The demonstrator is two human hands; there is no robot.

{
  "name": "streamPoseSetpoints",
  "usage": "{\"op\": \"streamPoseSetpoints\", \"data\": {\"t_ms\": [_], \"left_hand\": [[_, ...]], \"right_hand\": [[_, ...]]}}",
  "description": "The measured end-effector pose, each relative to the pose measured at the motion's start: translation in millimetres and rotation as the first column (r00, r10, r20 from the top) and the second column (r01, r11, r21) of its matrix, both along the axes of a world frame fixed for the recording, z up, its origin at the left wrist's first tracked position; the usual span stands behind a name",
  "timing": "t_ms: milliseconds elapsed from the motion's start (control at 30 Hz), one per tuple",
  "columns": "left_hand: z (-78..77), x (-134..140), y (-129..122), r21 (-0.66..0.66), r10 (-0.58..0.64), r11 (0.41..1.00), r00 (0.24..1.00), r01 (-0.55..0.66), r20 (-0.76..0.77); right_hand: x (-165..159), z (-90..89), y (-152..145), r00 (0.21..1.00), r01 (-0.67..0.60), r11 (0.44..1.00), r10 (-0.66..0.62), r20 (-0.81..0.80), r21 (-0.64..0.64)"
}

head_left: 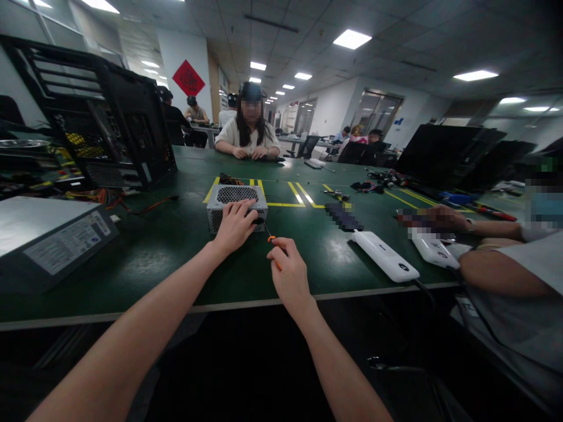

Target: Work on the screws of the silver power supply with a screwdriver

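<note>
A grey metal computer power supply [237,195] with a honeycomb vent on top sits on the green table in front of me. Over its near top edge lies my left hand [236,225], fingers on the top and thumb at the front face, holding it. My right hand [288,272] is closed around a screwdriver [272,239] with an orange and black handle. The screwdriver's shaft points up and left to the front face of the power supply, close to my left thumb. Whether its tip sits in a screw is too small to tell.
A black computer case [101,117] and a larger metal box with a label [65,240] stand on the left. To the right lie a white power bank [385,256], cables [382,177] and dark monitors [444,155]. One person [248,126] sits opposite, another at my right.
</note>
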State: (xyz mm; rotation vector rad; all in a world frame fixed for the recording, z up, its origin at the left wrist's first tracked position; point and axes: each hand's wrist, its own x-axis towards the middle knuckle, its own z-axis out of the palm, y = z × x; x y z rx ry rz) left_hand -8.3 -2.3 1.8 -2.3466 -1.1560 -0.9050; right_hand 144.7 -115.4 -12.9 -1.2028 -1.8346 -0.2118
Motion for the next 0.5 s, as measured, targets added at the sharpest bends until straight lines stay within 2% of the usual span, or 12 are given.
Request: {"op": "streamPoseSetpoints", "data": {"t_ms": [100,267,500], "left_hand": [[0.3,0.1,-0.2,-0.001,0.001,1.000,1.000,-0.001,0.008],[1.3,0.4,-2.2,0.010,0.008,1.000,1.000,-0.008,0.003],[1.4,0.5,-2.1,0.005,0.013,1.000,1.000,-0.013,-0.009]], "right_hand": [[-1.7,-2.6,0.1,0.996,0.073,0.997,-0.074,-0.043,-0.012],[-2.5,-5.2,0.9,0.987,0.160,0.987,-0.160,-0.012,-0.014],[-4.2,0.2,1.8,0.994,0.100,0.995,-0.099,-0.054,0.019]]}}
